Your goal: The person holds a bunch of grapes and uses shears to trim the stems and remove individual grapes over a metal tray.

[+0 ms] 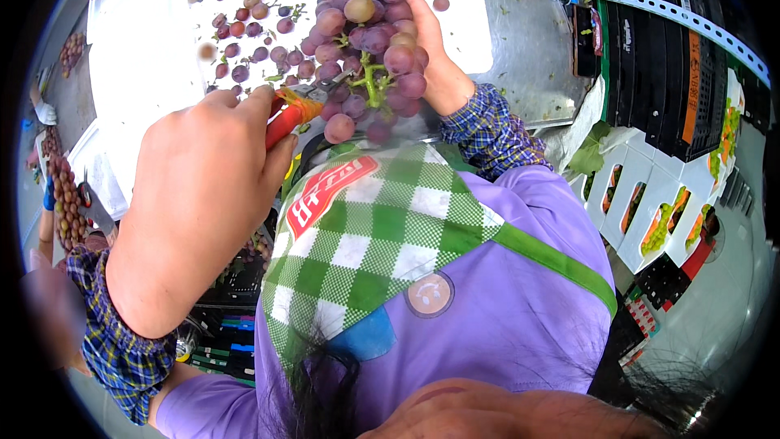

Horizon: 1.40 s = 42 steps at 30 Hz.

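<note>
A large bunch of purple and yellowish-green grapes (357,41) hangs in front of me, its green stem showing near the lower end. My right hand (435,53) supports it from the right side, the fingers mostly hidden behind the grapes. My left hand (203,167) is closed around small snips (286,118) with red and orange handles. Their metal tip reaches in among the grapes beside the green stem; whether the blades touch it, I cannot tell. Several loose grapes (240,73) and bits of stem lie on the white board (471,45) beyond my left hand.
A metal table (532,57) extends right of the board, with a dark phone (583,41) near its edge. Stacked black crates (650,57) and a perforated metal strip (650,2) stand at the right. White boxes (642,195) sit below them. At far left, another person's hands hold grapes (69,203).
</note>
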{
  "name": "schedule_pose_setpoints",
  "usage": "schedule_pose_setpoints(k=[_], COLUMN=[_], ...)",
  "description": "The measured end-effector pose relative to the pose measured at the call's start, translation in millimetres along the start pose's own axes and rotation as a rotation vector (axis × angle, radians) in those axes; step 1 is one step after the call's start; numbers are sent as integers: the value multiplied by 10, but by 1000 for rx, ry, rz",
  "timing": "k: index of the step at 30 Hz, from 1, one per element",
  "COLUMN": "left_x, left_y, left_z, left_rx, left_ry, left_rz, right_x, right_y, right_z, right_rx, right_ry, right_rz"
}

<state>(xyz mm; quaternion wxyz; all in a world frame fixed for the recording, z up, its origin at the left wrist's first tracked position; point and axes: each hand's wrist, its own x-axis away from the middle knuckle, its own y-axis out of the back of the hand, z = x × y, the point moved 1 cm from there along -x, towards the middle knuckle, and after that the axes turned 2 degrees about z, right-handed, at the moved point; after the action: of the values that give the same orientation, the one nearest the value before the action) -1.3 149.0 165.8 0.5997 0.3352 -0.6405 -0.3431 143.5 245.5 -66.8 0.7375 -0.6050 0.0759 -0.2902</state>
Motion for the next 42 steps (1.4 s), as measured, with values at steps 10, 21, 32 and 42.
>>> schedule_pose_setpoints(k=[10, 21, 32, 42], left_x=[92, 385, 522, 736], left_y=[-220, 282, -960, -2410], left_z=[-254, -217, 673, 471], left_rx=[-694, -320, 506, 652], left_ry=[-304, -31, 369, 460], left_rz=[-379, -128, -416, -332], right_x=[-73, 23, 37, 139], right_y=[145, 54, 189, 118], right_z=[-88, -53, 24, -2], right_rx=[31, 99, -36, 49], right_ry=[13, -41, 111, 188], right_rz=[24, -32, 18, -178])
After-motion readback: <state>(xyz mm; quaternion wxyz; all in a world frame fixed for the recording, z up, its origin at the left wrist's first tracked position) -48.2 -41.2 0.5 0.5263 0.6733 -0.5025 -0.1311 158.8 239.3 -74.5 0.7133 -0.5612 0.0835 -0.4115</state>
